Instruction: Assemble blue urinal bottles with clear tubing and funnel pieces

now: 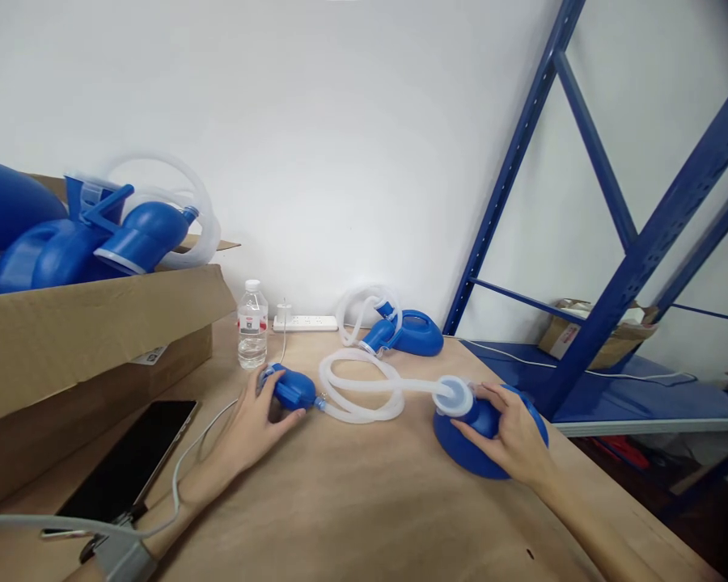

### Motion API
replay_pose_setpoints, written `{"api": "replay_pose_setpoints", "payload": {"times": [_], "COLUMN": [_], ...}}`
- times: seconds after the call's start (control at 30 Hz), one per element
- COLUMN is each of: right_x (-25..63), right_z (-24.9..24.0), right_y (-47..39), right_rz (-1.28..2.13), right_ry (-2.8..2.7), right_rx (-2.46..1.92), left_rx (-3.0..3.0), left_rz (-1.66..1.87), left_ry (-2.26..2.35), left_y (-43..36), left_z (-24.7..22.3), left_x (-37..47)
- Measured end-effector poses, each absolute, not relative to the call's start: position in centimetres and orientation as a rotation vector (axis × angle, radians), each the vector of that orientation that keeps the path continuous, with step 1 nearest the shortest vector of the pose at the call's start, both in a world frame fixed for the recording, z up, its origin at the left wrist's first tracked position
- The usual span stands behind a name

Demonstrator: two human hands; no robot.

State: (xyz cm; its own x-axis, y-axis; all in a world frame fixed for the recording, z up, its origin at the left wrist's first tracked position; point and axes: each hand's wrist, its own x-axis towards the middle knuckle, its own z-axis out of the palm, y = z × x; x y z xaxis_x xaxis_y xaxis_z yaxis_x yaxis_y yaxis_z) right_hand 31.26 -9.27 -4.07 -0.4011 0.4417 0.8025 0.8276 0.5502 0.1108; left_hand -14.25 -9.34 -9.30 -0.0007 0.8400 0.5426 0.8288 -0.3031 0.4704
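Note:
On the left of the table, my left hand [260, 420] grips a small blue bulb-shaped piece [294, 389], fingers over its left end and thumb along its near side. A clear coiled tube [355, 386] runs from this piece toward the right. My right hand [510, 432] holds the neck of a blue bottle [470, 449], which lies on the table at the right. The bottle's mouth has a whitish translucent cap [453, 396] facing up and left, and the tube's other end meets it.
A cardboard box [97, 339] heaped with blue bottles stands at the left, a black phone [130, 461] beside it. Behind are a water bottle [253, 327], a white power strip [305, 323] and another blue bottle [418, 333] with tubing. A blue metal shelf [582, 384] stands right.

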Motion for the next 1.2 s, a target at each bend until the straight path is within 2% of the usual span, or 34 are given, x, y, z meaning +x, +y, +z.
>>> {"api": "replay_pose_setpoints", "payload": {"times": [0.13,0.27,0.43,0.77,0.93,1.03,1.2], "right_x": [30.2,26.4,21.7,22.7,26.5,28.0,26.5], "right_z": [-1.5,2.9,6.6,6.9,7.0,7.2,7.7], "right_y": [-13.0,-16.4,-16.6,-13.9,-12.9,-12.0,-10.8], "right_rz": [-0.487,0.007,0.392,0.621,0.538,0.627,0.898], "right_ry": [-2.251,-2.527,-2.769,-2.774,-2.718,-2.67,-2.818], "right_rx": [-1.013,-1.187,-1.395,-1.339,-1.48,-1.569,-1.264], "left_rx": [2.365,2.49,2.559,2.246,1.967,1.806,1.805], "left_rz": [1.17,1.122,1.235,1.76,1.787,1.819,1.811], "left_ry": [1.744,1.65,1.587,1.645,1.625,1.567,1.417], "left_y": [-9.9,-10.2,-10.2,-9.4,-9.2,-9.4,-10.0], "left_z": [-9.4,-9.5,-9.5,-8.1,-7.9,-7.5,-6.9], "left_x": [-13.8,-13.4,-13.4,-14.5,-14.8,-14.5,-13.5]}}
